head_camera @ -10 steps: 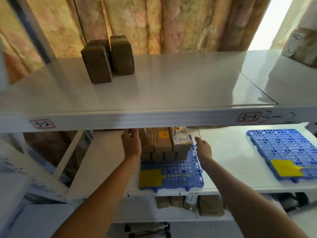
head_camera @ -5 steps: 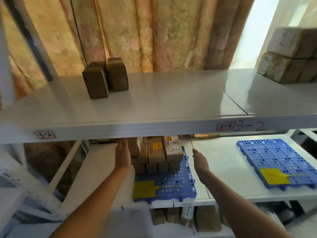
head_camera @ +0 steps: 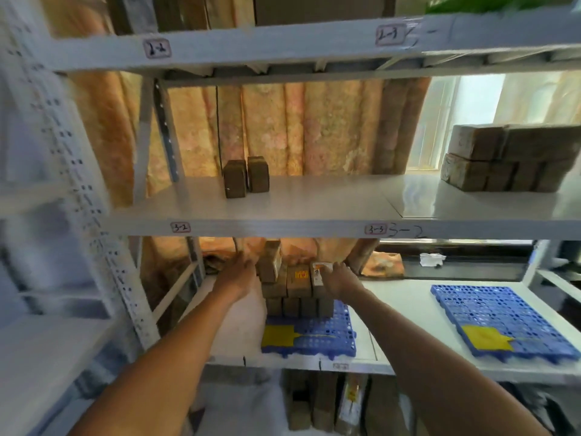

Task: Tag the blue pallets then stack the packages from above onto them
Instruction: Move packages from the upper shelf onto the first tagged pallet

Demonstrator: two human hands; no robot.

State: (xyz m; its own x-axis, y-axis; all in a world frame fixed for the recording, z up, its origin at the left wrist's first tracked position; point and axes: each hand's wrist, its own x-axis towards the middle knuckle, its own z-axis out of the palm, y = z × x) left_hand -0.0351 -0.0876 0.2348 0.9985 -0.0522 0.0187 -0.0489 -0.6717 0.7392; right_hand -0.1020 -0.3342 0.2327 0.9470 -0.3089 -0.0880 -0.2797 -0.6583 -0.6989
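Observation:
A blue pallet (head_camera: 327,338) with a yellow tag (head_camera: 276,336) lies on the lower shelf and carries a stack of brown packages (head_camera: 297,294). One package (head_camera: 272,261) stands tilted on top at the stack's left. My left hand (head_camera: 237,276) is beside that tilted package, fingers toward it. My right hand (head_camera: 341,278) rests against the stack's right side, at a labelled package. A second blue pallet (head_camera: 503,319) with a yellow tag (head_camera: 484,338) lies bare to the right. Two brown packages (head_camera: 246,177) stand on the shelf above.
More brown packages (head_camera: 509,162) are piled at the upper shelf's right end. The white upright post (head_camera: 103,247) of the rack stands at the left. Several packages (head_camera: 327,401) sit on the shelf below. A curtain (head_camera: 298,130) hangs behind.
The view has tilted up, showing another shelf level. Both hands have moved in closer to the stack on the left pallet, and a package now stands tilted on top.

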